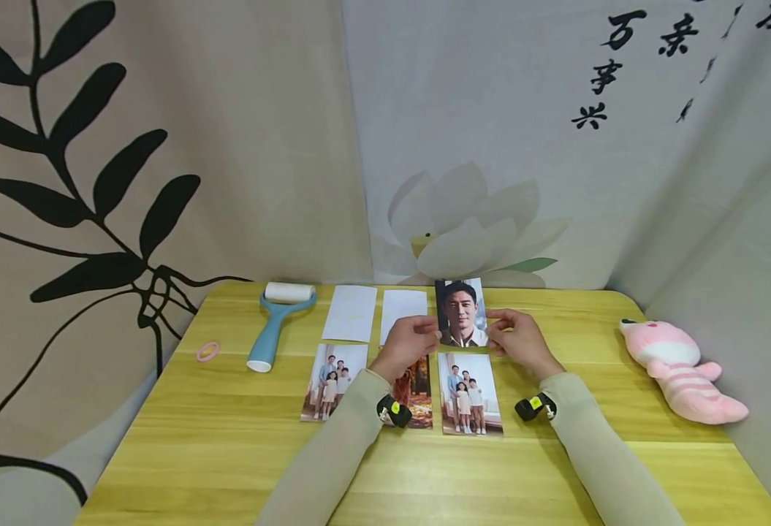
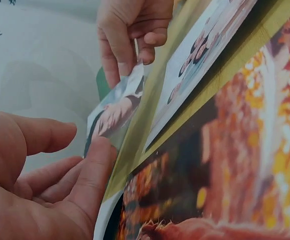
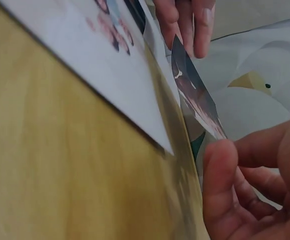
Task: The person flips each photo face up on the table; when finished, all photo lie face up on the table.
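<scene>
A portrait photo (image 1: 462, 314) of a dark-haired person in a white shirt is raised above the tabletop at the back. My right hand (image 1: 522, 338) pinches its right edge between thumb (image 3: 220, 165) and fingers. At the left edge, my left hand (image 1: 411, 342) holds it, with the thumb (image 2: 92, 172) against the print. In the right wrist view the portrait tilts and bends slightly. A family photo (image 1: 471, 394) lies just in front of it. Under the left forearm lies an autumn-coloured photo (image 1: 421, 387), partly covered by the hand and sleeve.
Another family photo (image 1: 332, 380) lies to the left. Behind these are two white cards, a left one (image 1: 350, 314) and a right one (image 1: 401, 303). A blue-handled lint roller (image 1: 270, 332) and pink ring (image 1: 208, 352) lie further left; a pink plush toy (image 1: 681, 372) is at the right.
</scene>
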The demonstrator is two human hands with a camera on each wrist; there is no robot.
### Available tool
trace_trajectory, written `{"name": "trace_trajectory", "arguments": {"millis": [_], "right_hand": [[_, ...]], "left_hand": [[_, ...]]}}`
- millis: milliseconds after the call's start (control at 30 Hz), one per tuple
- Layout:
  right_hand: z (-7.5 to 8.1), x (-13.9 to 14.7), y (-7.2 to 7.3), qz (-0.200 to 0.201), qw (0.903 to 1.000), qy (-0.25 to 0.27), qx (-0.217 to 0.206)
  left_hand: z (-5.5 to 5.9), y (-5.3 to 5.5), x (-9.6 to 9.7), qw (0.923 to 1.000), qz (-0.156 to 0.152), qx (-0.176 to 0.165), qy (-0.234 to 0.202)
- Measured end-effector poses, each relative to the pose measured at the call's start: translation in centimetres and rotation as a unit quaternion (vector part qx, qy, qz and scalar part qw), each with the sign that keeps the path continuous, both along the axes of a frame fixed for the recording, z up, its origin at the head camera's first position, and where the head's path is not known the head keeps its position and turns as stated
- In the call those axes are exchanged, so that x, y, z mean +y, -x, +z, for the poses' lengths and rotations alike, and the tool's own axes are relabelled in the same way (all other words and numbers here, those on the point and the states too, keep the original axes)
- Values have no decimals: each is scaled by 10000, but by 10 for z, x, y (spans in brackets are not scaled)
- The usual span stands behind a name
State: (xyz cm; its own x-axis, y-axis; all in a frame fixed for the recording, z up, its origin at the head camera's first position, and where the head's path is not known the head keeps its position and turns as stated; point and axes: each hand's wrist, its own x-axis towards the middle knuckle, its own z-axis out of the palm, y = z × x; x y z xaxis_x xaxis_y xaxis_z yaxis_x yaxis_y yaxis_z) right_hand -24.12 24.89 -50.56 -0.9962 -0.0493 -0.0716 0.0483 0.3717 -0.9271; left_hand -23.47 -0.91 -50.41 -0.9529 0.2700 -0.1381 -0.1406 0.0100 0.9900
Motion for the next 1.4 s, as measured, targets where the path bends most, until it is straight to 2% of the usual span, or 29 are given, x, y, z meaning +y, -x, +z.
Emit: {"name": "trace_trajectory", "arguments": {"millis": [300, 600, 867, 967, 1233, 1400], "right_hand": [[-14, -3, 9, -72, 9995, -187, -259], [-8, -4, 8, -199, 9983, -323, -449], [-7, -3, 8, -266, 9981, -281, -485], [-6, -2, 8, -320, 9978, -293, -498], [-5, -2, 7, -323, 9971, -495, -471], [-4, -4, 8, -355, 9959, -761, -344]], "left_hand": [[-3, -2, -2, 9972, -87, 242, 706], [-4, 0, 0, 9967, -162, 164, 784], [-3, 0, 2, 9971, -82, 111, 751], [-2, -1, 3, 9962, -56, 89, 862], [4, -3, 5, 9909, -6, 203, 1328], [6, -3, -1, 9900, 46, 403, 1353]]}}
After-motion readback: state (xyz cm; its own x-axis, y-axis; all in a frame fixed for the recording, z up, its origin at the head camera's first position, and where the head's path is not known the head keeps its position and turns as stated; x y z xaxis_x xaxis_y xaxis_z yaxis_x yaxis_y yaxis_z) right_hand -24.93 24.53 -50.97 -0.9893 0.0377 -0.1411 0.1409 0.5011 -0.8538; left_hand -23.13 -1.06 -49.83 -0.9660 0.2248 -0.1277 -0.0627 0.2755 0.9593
